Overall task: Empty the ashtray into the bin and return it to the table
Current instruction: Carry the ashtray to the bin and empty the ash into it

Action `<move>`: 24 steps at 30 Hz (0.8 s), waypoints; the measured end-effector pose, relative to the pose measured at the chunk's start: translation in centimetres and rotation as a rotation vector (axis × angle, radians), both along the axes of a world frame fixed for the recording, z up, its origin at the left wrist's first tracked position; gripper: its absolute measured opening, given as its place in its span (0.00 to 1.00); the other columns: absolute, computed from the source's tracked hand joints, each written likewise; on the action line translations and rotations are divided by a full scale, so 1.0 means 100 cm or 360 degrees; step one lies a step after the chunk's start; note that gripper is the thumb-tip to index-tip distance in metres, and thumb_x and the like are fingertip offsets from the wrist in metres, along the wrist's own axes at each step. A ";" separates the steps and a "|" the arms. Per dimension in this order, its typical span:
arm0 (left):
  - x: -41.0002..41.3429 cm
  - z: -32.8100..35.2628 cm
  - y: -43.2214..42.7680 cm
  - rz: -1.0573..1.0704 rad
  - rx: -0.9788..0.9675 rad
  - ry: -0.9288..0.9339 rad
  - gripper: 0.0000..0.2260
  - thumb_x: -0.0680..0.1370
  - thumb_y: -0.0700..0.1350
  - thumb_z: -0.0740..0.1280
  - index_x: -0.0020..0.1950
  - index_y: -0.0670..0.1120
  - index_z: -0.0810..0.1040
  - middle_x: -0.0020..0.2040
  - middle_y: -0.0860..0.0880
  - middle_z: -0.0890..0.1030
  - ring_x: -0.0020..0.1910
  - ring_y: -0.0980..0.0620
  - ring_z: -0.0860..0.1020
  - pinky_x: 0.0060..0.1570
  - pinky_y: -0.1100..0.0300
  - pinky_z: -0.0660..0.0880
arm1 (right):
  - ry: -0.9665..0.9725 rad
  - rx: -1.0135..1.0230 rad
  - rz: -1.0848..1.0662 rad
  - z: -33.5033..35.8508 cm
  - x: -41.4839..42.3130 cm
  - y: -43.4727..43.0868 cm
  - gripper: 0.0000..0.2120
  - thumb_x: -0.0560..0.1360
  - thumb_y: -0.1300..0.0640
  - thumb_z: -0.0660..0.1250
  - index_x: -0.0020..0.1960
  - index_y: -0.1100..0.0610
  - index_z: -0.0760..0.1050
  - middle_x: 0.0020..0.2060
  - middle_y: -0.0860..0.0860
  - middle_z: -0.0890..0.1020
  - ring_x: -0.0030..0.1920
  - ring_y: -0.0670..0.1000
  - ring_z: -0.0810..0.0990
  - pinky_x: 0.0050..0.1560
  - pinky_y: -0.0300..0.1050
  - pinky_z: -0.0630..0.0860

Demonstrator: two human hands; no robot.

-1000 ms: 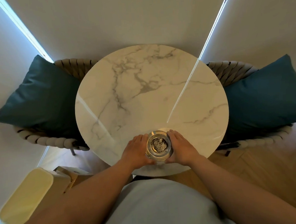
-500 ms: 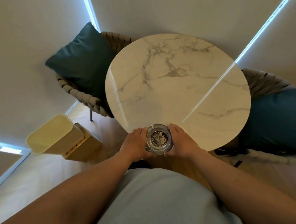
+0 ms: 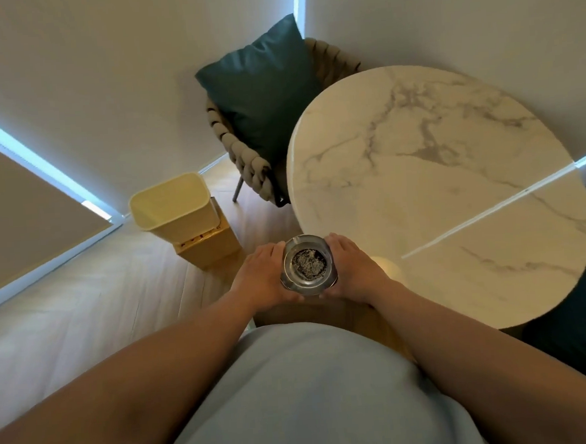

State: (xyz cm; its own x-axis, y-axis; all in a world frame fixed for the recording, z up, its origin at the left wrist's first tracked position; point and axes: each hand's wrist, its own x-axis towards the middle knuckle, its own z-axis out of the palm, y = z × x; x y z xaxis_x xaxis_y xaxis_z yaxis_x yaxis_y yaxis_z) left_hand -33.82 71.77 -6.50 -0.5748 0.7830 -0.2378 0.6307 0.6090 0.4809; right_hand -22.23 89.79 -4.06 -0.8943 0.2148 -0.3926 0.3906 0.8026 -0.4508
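Observation:
A round glass ashtray (image 3: 308,264) with grey ash in its bowl is held level between both hands, just off the left edge of the round marble table (image 3: 454,191). My left hand (image 3: 260,275) grips its left side and my right hand (image 3: 351,269) grips its right side. The pale yellow bin (image 3: 175,205) stands open on the wooden floor to the front left, apart from the ashtray, and its inside looks bare.
A wooden box (image 3: 210,244) sits against the bin's near side. A woven chair (image 3: 246,156) with a teal cushion (image 3: 262,86) stands behind the table's left edge. Another teal cushion (image 3: 582,324) shows at the right. Pale walls and lit blind gaps lie beyond.
The ashtray has left the tabletop and moved left past the table's edge with both hands on it. The view has swung left, bringing the bin closer to centre.

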 end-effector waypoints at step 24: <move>-0.127 -0.010 -0.161 0.0547 0.0010 -0.0074 0.48 0.55 0.67 0.76 0.68 0.52 0.62 0.63 0.52 0.73 0.60 0.51 0.71 0.59 0.55 0.70 | 0.0064 -0.0015 0.0491 -0.013 -0.189 -0.136 0.48 0.60 0.43 0.81 0.71 0.50 0.59 0.67 0.49 0.69 0.69 0.51 0.68 0.68 0.53 0.73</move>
State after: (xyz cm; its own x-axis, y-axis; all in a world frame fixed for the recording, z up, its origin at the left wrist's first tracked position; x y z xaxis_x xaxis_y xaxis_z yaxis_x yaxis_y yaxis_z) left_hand -46.47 55.68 -7.50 -0.7938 0.5470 -0.2659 0.3664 0.7790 0.5088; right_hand -41.18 76.22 -5.39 -0.9317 -0.0728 -0.3560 0.1107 0.8763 -0.4689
